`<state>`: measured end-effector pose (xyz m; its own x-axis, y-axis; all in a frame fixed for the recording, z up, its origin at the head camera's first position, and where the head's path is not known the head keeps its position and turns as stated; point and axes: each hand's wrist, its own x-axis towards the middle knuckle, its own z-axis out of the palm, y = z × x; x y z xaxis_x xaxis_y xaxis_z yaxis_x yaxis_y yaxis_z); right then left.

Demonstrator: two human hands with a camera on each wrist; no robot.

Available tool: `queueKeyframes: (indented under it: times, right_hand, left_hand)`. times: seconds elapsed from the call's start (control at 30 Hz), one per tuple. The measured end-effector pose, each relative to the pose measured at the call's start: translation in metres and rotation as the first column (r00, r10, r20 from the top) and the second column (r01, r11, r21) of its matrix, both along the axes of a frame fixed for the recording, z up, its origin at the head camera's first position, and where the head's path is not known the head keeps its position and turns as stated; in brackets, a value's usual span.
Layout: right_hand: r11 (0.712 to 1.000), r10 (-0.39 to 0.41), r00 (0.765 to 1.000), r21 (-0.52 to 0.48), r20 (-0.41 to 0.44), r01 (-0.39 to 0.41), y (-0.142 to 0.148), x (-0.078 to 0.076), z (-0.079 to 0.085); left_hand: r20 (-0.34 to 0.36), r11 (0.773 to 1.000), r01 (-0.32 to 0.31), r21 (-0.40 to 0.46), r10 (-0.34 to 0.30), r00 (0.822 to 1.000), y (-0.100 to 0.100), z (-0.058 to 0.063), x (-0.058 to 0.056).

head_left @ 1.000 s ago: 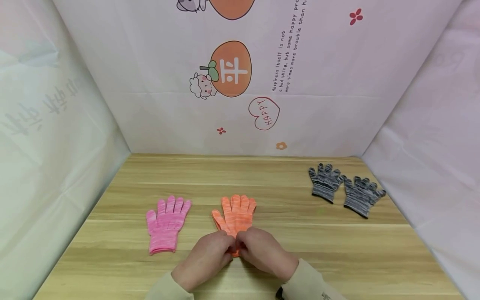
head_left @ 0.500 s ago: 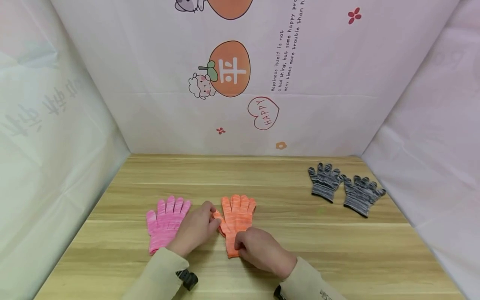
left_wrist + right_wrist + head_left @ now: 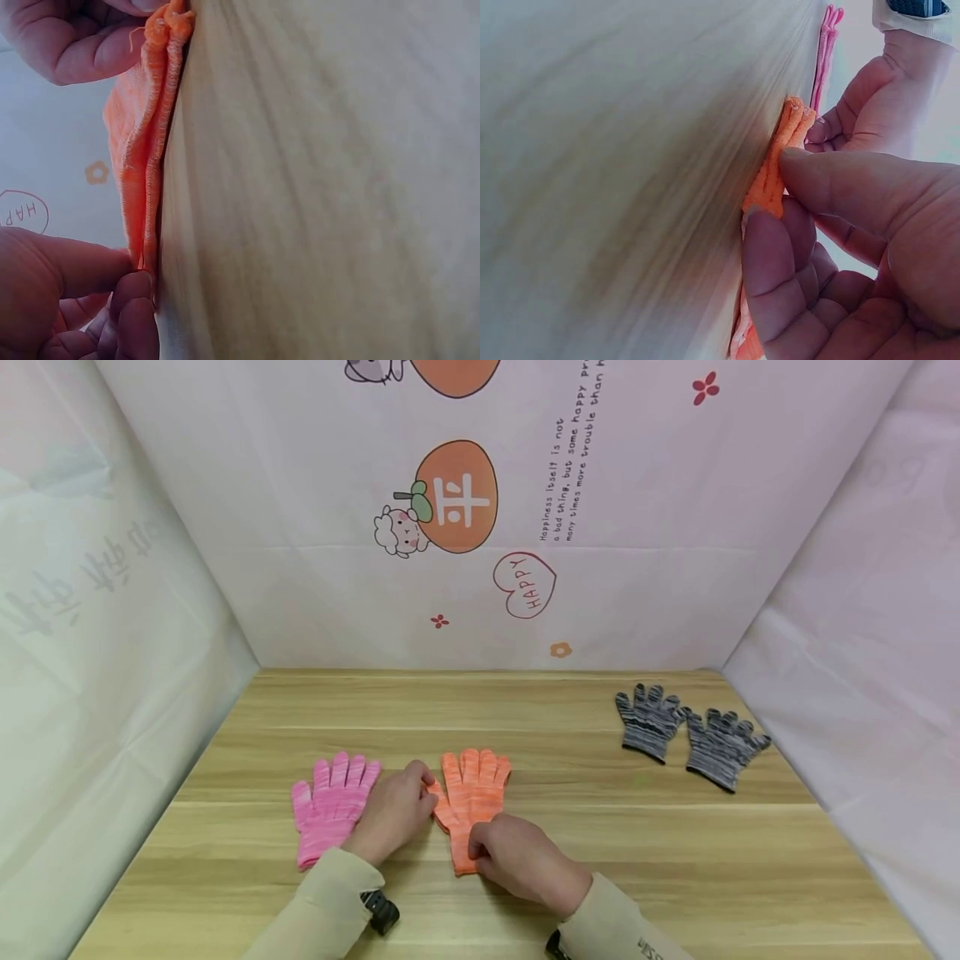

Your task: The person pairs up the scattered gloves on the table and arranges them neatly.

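An orange knit glove (image 3: pixel 477 797) lies palm-flat on the wooden table, its fingers pointing away from me. My left hand (image 3: pixel 395 810) pinches the glove's thumb at its left side, covering the tip. At the right edge of the cuff, my right hand (image 3: pixel 521 862) holds the fabric between thumb and fingers. The right wrist view shows the orange cuff (image 3: pixel 795 127) beside the right thumb. In the left wrist view, the cuff's open edge (image 3: pixel 150 150) runs between both hands. A pink glove (image 3: pixel 326 814) lies left of my left hand, partly hidden behind it.
Two dark grey striped gloves, one (image 3: pixel 649 725) slightly left of the other (image 3: pixel 724 750), lie at the table's back right. White printed sheets form the back wall (image 3: pixel 637 593) and both sides around the wooden table (image 3: pixel 600 777).
My left hand has left the cuff and moved up and left to the orange glove's thumb, now pinching it. The right hand stays at the cuff.
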<state>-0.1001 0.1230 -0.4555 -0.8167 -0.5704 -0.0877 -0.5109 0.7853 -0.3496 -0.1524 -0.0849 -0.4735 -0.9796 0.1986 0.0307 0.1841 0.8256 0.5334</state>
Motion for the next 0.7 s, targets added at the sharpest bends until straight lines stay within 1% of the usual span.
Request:
queueKeyframes:
  times: [0.2, 0.33, 0.43, 0.5, 0.53, 0.6, 0.7]
  right_hand:
    - [1.0, -0.004, 1.0, -0.003, 0.003, 0.004, -0.0004, -0.0001, 0.0003]
    - [1.0, -0.008, 1.0, 0.004, 0.007, 0.008, -0.0009, -0.0004, 0.0002]
    - [1.0, -0.011, 1.0, 0.007, 0.015, 0.011, -0.0011, -0.0009, 0.0002]
    - [1.0, -0.013, 1.0, 0.008, 0.021, 0.013, -0.001, -0.0011, 0.0001]
    - [1.0, -0.014, 1.0, 0.008, 0.023, 0.014, -0.0009, -0.0013, 0.0]
    - [1.0, -0.015, 1.0, 0.008, 0.025, 0.015, -0.0008, -0.0016, -0.0001]
    - [1.0, -0.015, 0.999, 0.003, 0.03, 0.015, -0.0007, -0.0019, 0.0]
  left_hand:
    - [-0.048, 0.997, 0.01, -0.071, -0.013, 0.999, 0.0, -0.0029, 0.0007]
    - [-0.055, 0.996, 0.0, -0.086, -0.004, 0.998, 0.0006, -0.0033, 0.0011]
    - [-0.081, 0.995, -0.019, -0.094, 0.011, 0.997, 0.001, -0.0013, 0.0011]
    - [-0.114, 0.995, -0.02, -0.093, 0.01, 0.993, 0.0016, 0.0006, 0.0008]
    - [-0.135, 0.996, -0.014, -0.094, 0.001, 0.991, 0.002, 0.0016, 0.0004]
    - [-0.169, 0.994, 0.021, -0.104, -0.039, 0.985, 0.0029, 0.0036, -0.0003]
    - [-0.195, 0.983, 0.106, -0.151, -0.135, 0.971, 0.0041, 0.0045, -0.0007]
